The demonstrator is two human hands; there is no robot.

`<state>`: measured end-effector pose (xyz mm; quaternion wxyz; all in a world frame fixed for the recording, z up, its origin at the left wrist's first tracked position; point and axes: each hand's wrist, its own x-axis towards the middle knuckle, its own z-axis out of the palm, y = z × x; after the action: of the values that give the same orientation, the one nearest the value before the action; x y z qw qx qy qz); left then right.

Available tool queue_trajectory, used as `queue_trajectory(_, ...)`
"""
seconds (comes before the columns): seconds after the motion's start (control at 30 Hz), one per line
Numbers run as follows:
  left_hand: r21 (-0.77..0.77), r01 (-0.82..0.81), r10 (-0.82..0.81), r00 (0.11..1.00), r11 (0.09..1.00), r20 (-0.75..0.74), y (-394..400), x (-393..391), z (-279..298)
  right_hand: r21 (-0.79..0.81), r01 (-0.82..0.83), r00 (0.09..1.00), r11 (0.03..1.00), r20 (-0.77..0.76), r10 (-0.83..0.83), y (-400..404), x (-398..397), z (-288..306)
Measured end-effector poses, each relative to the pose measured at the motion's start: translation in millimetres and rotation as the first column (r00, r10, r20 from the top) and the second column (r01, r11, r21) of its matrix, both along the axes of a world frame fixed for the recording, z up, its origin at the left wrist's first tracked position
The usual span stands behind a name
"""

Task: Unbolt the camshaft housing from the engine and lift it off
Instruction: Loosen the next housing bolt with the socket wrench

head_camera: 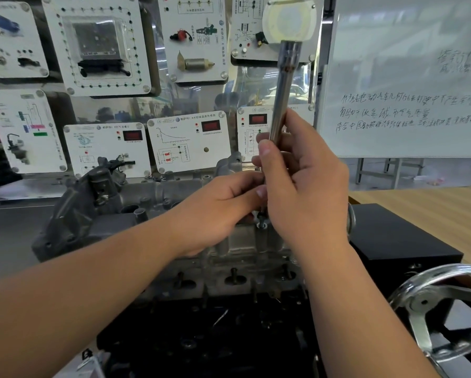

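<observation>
The grey cast camshaft housing (147,203) lies across the top of the engine (228,274) in the middle of the head view. My right hand (302,186) grips a long steel socket extension bar (282,91) that stands nearly upright over the housing's right end. Its lower end is hidden between my hands. My left hand (218,211) pinches the bar's bottom, just above a bolt (261,223) that stands in the housing's near edge.
A chrome handwheel (436,304) of the engine stand sticks out at the lower right. A black box (398,241) sits right of the engine. Behind stand a training panel with instrument boards (188,143) and a whiteboard (409,77).
</observation>
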<state>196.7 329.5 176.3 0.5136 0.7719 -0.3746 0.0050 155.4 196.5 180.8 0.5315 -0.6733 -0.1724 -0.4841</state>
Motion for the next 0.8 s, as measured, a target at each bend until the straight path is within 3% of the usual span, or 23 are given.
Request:
queue_trajectory(0.27, 0.005, -0.023, 0.023, 0.999, 1.000, 0.023, -1, 0, -2, -0.009, 0.013, 0.999, 1.000, 0.030, -0.012, 0, 0, 0)
queue_trajectory(0.47, -0.066, -0.043, 0.051, 0.991, 0.997, 0.120, -5, -2, -8, -0.053, 0.131, 0.990, 0.990, 0.065, -0.127, -1, 1, 2)
queue_trajectory(0.6, -0.106, -0.073, 0.083, 0.992, 0.992, 0.099, -6, -4, -8, -0.043, 0.050, 0.999, 0.998, 0.011, -0.049, 2, 2, 2)
queue_trajectory(0.8, -0.153, -0.087, 0.098, 0.993, 0.984, 0.065, -6, -2, -10, -0.029, -0.056, 0.997, 0.998, 0.056, 0.057, 4, 6, -1)
